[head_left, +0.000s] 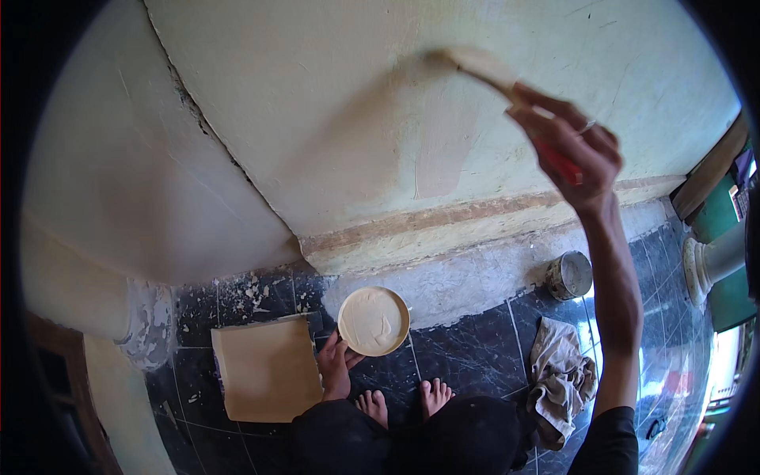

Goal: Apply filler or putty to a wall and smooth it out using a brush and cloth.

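Note:
My right hand (571,146) is raised at the wall, its fingers wrapped round the red handle of a putty knife (480,67). The blade is blurred, coated in cream paste, and lies at or close to the wall (340,111); I cannot tell if it touches. A damp-looking patch (443,154) of smoothed filler shows below it. Low in front of me, my left hand (336,366) grips the rim of a round tub (374,321) of cream putty. Its fingers go partly under the tub.
A cardboard sheet (267,372) lies on the dark tiles (467,348) at left, near scattered paint flakes (245,297). At right are a stained bucket (570,275) and a crumpled rag (560,372). A long crack (214,138) runs down the wall; a white column base (701,273) stands far right.

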Demonstrator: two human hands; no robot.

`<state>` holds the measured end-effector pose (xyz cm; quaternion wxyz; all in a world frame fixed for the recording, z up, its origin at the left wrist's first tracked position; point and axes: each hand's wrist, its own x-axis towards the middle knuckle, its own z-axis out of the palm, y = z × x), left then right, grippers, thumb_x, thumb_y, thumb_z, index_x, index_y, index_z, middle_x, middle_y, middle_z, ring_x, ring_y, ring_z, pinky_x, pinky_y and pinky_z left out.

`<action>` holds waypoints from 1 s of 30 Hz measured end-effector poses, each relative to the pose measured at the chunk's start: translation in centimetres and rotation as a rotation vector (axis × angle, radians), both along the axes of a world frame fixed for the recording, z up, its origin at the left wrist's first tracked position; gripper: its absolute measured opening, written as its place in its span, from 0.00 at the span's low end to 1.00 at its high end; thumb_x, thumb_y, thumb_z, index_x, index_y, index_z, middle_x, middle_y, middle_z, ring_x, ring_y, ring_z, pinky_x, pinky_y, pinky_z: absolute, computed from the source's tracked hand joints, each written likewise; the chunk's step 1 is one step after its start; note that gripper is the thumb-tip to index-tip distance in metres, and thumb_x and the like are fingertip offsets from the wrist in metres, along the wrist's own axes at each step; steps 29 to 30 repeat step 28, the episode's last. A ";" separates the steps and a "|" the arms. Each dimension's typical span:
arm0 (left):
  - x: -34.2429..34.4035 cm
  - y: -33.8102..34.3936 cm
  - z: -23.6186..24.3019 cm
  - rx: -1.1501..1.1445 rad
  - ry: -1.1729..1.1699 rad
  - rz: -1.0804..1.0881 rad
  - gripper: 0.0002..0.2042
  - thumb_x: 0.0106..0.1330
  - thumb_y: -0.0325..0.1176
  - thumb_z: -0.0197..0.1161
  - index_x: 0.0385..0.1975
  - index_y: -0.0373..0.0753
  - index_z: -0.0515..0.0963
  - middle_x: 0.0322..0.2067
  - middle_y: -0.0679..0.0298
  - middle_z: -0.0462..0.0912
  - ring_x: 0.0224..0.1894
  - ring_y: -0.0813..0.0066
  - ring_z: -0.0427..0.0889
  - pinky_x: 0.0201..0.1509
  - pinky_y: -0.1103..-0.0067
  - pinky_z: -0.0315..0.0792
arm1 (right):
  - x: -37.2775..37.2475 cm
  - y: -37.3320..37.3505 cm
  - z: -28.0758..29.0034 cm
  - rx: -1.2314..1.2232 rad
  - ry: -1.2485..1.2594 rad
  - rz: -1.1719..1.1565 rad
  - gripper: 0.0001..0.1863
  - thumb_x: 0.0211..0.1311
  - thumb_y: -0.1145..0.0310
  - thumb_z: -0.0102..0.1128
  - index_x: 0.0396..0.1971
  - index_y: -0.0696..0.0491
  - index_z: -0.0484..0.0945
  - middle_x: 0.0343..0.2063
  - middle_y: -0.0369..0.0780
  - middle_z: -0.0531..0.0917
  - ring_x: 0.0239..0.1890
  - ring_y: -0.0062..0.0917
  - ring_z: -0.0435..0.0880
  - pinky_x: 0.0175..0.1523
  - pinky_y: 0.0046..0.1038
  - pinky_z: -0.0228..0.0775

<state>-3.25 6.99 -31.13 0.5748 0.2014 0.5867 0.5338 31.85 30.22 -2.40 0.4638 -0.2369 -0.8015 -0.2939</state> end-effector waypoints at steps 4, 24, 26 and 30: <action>-0.1 -0.1 -0.3 -0.007 -0.026 0.000 0.22 0.70 0.30 0.51 0.62 0.32 0.64 0.49 0.56 0.78 0.43 0.63 0.85 0.44 0.72 0.83 | 0.6 0.1 0.5 0.168 -0.032 -0.115 0.11 0.52 0.71 0.69 0.38 0.49 0.84 0.42 0.44 0.85 0.40 0.28 0.87 0.35 0.21 0.87; -0.5 -0.2 0.0 0.008 -0.066 0.003 0.22 0.69 0.29 0.49 0.63 0.34 0.64 0.50 0.57 0.78 0.42 0.66 0.85 0.44 0.72 0.82 | -7.0 -1.6 -4.5 0.231 -0.139 -0.059 0.07 0.56 0.76 0.65 0.34 0.51 0.83 0.52 0.48 0.79 0.37 0.29 0.88 0.27 0.16 0.86; -0.5 -0.2 0.1 0.009 -0.055 0.011 0.22 0.69 0.29 0.50 0.63 0.34 0.64 0.50 0.58 0.78 0.42 0.66 0.85 0.44 0.72 0.82 | -7.9 -3.1 -7.8 -0.013 -0.249 0.063 0.09 0.57 0.77 0.63 0.37 0.48 0.82 0.57 0.46 0.75 0.36 0.32 0.88 0.27 0.21 0.87; -0.7 -0.4 0.2 0.007 -0.076 -0.001 0.23 0.69 0.29 0.52 0.64 0.35 0.63 0.51 0.59 0.78 0.43 0.67 0.85 0.43 0.74 0.83 | -7.0 -2.7 -8.6 -0.401 -0.238 0.107 0.14 0.57 0.77 0.64 0.42 0.44 0.82 0.56 0.45 0.77 0.37 0.37 0.88 0.22 0.23 0.83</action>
